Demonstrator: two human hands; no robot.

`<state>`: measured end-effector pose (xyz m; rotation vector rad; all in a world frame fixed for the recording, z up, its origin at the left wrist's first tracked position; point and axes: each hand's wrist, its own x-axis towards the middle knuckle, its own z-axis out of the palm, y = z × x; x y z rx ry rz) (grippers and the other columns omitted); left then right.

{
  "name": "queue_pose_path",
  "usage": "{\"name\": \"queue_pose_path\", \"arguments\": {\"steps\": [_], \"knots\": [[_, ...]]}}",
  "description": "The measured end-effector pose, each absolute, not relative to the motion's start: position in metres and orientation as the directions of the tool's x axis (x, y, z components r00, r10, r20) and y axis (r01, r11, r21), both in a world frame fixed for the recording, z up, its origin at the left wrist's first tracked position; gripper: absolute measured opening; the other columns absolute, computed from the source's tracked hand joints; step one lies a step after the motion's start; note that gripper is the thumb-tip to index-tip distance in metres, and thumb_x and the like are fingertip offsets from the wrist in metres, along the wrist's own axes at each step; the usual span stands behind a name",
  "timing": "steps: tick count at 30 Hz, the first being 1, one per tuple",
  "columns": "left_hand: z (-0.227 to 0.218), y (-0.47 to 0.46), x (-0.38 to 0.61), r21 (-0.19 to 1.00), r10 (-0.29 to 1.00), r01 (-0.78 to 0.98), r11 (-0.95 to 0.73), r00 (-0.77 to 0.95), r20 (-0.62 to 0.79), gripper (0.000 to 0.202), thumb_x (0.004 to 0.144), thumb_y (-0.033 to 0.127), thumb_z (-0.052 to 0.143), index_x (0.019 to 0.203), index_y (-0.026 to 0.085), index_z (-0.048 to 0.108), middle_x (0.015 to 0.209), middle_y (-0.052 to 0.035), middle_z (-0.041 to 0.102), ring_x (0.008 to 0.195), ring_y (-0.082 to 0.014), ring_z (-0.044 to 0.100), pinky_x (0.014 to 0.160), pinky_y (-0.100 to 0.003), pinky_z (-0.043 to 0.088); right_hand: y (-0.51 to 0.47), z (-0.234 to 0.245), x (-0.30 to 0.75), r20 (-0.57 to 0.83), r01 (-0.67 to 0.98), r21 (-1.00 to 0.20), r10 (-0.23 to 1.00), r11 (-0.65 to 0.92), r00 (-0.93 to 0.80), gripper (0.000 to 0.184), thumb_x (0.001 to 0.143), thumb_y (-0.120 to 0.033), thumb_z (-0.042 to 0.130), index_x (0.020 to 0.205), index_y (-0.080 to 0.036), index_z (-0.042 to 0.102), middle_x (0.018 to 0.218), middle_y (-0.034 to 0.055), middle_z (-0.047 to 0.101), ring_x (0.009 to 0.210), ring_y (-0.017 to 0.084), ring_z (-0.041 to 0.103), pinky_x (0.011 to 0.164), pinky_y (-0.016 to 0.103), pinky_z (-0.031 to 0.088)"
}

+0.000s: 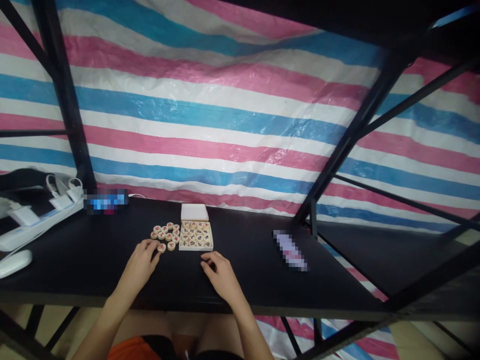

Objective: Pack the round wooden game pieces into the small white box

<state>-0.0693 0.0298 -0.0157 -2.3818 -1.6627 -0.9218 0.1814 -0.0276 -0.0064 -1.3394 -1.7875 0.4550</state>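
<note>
A small white box point(195, 236) filled with round wooden game pieces sits on the black table point(93, 260). Its white lid point(194, 212) lies just behind it. Several loose round pieces point(165, 235) lie to the left of the box. My left hand point(139, 265) rests on the table with its fingertips pinched on one loose piece point(161, 247). In front of the box, my right hand point(221, 275) lies on the table with fingers curled, holding nothing I can see.
A white power strip point(33, 220) with plugged chargers lies at the far left, a white mouse point(15, 262) near the left front edge. Two blurred flat items point(290, 250) point(106, 201) lie on the table. Black frame bars point(337, 155) rise beside a striped tarp.
</note>
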Motion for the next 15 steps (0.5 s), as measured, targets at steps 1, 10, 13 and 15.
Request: {"name": "queue_pose_path", "arguments": {"steps": [1,10,13,15], "knots": [[-0.016,0.031,-0.070,0.273,0.823,0.876,-0.399,0.210,0.528,0.025,0.082,0.023,0.048,0.103,0.020,0.061,0.106,-0.0105,0.061,0.095,-0.0264,0.058,0.085,-0.037,0.047,-0.027,-0.007,0.181,0.402,0.607,-0.706,0.912,0.365,-0.081,0.015,0.082,-0.019,0.054,0.092,-0.021,0.066,0.088,0.0038,0.064,0.078,0.018,0.060,0.072,0.028,0.047],[0.002,0.004,-0.060,0.528,0.854,0.747,-0.403,0.100,0.511,0.020,0.082,0.028,0.047,0.090,0.021,0.063,0.095,-0.0077,0.065,0.090,-0.0242,0.060,0.083,-0.034,0.047,-0.031,-0.003,0.180,0.385,0.566,-0.731,0.915,0.382,-0.120,0.014,0.082,-0.019,0.056,0.091,-0.021,0.066,0.086,0.0025,0.066,0.076,0.016,0.061,0.072,0.027,0.047],[0.006,-0.010,-0.030,0.669,0.868,0.557,-0.492,0.257,0.424,0.022,0.080,0.028,0.052,0.100,0.023,0.061,0.098,-0.0049,0.064,0.081,-0.0196,0.061,0.073,-0.028,0.049,-0.035,0.002,0.179,0.366,0.543,-0.737,0.913,0.402,-0.178,0.015,0.082,-0.024,0.059,0.094,-0.022,0.066,0.089,0.0021,0.068,0.077,0.016,0.062,0.072,0.027,0.047],[0.007,-0.012,-0.010,0.713,0.848,0.468,-0.523,0.366,0.383,0.023,0.077,0.023,0.054,0.100,0.023,0.060,0.092,-0.0036,0.064,0.078,-0.0184,0.060,0.071,-0.027,0.049,-0.036,0.004,0.179,0.360,0.524,-0.747,0.911,0.410,-0.199,0.017,0.083,-0.026,0.059,0.097,-0.022,0.066,0.090,0.0019,0.069,0.078,0.016,0.063,0.073,0.026,0.047]]}}
